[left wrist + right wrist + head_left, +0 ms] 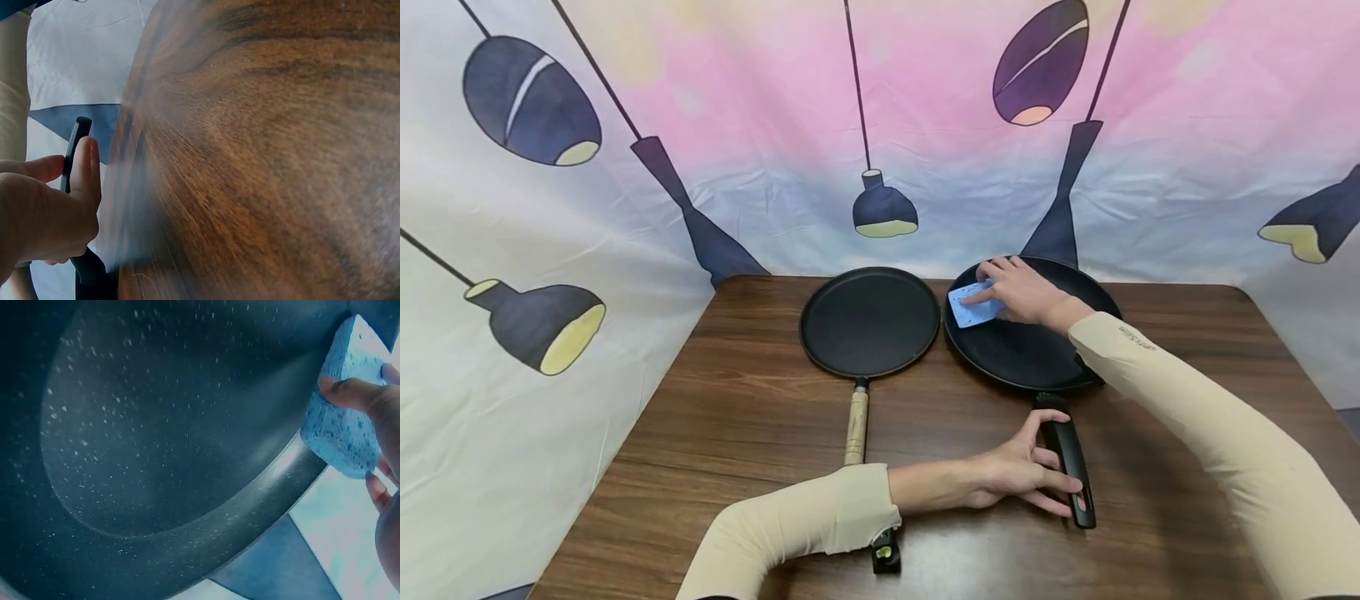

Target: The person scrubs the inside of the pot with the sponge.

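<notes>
A large black frying pan lies at the back right of the table, its black handle pointing toward me. My left hand grips that handle from the left side; the left wrist view shows thumb and fingers around the handle. In my right hand is a light blue sponge, pressed against the pan's left inner wall. Up close in the right wrist view, my right hand pinches the speckled blue sponge at the rim. Small pale specks dot the pan's dark inside.
Left of the frying pan is a flat black crepe pan with a wooden handle, which my left forearm partly covers. Both rest on a brown wooden table. A printed cloth hangs behind the table's back edge.
</notes>
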Action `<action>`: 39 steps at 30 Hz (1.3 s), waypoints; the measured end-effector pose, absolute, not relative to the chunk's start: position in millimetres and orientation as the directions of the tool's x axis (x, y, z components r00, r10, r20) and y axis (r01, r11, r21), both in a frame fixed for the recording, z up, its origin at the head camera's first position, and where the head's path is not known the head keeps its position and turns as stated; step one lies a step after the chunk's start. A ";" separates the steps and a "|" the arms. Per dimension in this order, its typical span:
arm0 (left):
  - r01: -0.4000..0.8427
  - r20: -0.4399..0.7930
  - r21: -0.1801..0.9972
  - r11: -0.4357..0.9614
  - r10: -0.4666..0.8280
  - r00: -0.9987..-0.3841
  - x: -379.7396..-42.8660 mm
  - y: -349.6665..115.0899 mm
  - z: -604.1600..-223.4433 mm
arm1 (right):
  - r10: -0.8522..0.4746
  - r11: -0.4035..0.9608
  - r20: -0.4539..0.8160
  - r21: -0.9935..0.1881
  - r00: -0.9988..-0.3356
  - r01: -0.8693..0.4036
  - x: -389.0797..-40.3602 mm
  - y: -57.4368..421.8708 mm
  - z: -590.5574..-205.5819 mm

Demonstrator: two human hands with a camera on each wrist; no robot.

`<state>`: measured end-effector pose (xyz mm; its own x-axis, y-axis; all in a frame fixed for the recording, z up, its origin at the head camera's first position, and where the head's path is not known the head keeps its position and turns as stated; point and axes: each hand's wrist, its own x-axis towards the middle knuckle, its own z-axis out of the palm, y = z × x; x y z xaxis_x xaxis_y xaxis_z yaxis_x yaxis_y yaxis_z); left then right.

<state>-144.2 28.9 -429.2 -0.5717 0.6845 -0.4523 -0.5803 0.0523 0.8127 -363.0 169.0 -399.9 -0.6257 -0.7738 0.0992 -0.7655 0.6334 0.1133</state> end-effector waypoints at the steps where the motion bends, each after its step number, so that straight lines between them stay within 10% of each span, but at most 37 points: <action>1: -0.581 -0.451 0.812 0.049 0.686 -0.571 -144.1 29.8 -429.4 | -0.765 0.644 0.106 0.135 -0.636 -0.753 -365.3 169.8 -400.2; 19: -0.569 -0.392 0.822 -0.008 0.716 -0.577 -139.6 22.6 -436.7 | -0.490 0.828 0.082 0.355 -0.868 -0.434 -384.0 199.1 -401.2; 39: -0.539 -0.387 0.842 0.028 0.728 -0.566 -141.1 16.6 -434.0 | -0.398 0.850 -0.035 0.361 -0.917 -0.383 -334.1 258.1 -362.2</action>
